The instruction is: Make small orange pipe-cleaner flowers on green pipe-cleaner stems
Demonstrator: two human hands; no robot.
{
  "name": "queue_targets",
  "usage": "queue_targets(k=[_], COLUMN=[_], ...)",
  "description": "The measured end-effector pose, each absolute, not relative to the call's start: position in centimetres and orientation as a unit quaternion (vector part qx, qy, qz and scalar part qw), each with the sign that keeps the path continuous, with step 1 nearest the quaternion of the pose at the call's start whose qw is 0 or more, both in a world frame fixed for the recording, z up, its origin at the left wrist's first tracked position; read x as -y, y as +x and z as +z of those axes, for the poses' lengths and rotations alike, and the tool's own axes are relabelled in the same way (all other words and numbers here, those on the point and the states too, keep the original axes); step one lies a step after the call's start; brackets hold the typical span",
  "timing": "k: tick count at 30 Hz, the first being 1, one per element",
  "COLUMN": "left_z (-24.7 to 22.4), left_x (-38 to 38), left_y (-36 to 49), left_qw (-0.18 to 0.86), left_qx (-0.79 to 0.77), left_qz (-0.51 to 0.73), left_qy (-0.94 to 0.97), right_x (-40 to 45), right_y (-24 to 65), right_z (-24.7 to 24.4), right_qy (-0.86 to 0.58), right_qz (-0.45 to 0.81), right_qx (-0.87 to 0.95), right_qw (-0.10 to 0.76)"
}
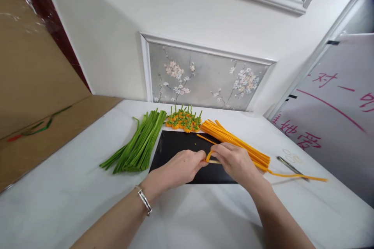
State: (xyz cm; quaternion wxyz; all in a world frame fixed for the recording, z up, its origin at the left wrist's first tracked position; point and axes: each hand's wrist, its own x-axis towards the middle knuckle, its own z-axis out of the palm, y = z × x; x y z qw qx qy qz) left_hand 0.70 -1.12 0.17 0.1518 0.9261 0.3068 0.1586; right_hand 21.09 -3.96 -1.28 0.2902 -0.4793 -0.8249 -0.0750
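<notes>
Strip: the orange strip (208, 157) is bent beside the pale stick (215, 162), between both hands and above the black mat (172, 146). Too weak a tension could let the bend spring open; too strong a pull could flatten it.
Left hand: fingers of the left hand (188, 166) pinched on the strip near the stick's end; exact contact hidden. A slackened pinch would likely let the stick turn and the strip slip off.
Right hand: fingers of the right hand (235, 159) curled and closed on the strip; hold on the stick cannot be told. Uneven feed could cause a skewed or gapped bend.
Loose strand: the orange strand (300, 177) trails past the right wrist and meets the tool (292, 167). Dragging could snag it or shift the tool; its link to the strip is hidden.
Orange bundle: the bundle (235, 139) lies just behind the right hand. A knock could scatter it.
Ornaments: the orange-and-green ornaments (184, 120) stand crowded behind the mat. An overlong reach could topple them.
</notes>
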Motion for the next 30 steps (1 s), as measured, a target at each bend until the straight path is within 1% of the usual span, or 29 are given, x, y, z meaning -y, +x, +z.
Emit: queue_targets(k=[3, 7, 13, 16, 20, 24, 27, 28, 30], left_z=[-0.4, -1.3, -1.2, -0.9, -1.2, -1.4, -1.1, -0.9, -0.5], left_x=[1.1, 0.9, 1.2, 1.6, 1.8, 1.9, 2.1, 2.1, 1.8], left_y=[0.9, 1.2, 1.4, 1.3, 1.3, 1.6, 1.8, 1.9, 1.7], left_qw=[0.069, 0.003, -0.006, -0.036, -0.068, -0.041, 0.024, 0.048, 0.084], left_qx=[-0.287, -0.253, -0.244, -0.212, -0.183, -0.151, -0.136, -0.146, -0.198], left_qz=[0.166, 0.184, 0.210, 0.195, 0.192, 0.231, 0.278, 0.291, 0.308], left_qy=[0.941, 0.950, 0.947, 0.957, 0.962, 0.960, 0.951, 0.944, 0.927], right_x=[4.0, 4.0, 4.3, 4.3, 4.1, 3.5, 3.2, 3.2, 3.4], right_y=[21.6, 22.0, 21.9, 22.1, 22.8, 23.9, 24.2, 24.1, 23.6], right_z=[-1.0, -0.7, -0.3, -0.3, -0.2, -0.3, -0.6, -0.7, -0.9], right_qy=[-0.499, -0.498, -0.496, -0.519, -0.525, -0.485, -0.442, -0.435, -0.435], right_qz=[-0.035, 0.023, 0.091, 0.141, 0.275, 0.369, 0.447, 0.455, 0.431], right_qx=[0.819, 0.817, 0.808, 0.798, 0.778, 0.772, 0.759, 0.758, 0.770], right_qw=[0.281, 0.290, 0.303, 0.272, 0.207, 0.180, 0.168, 0.171, 0.179])
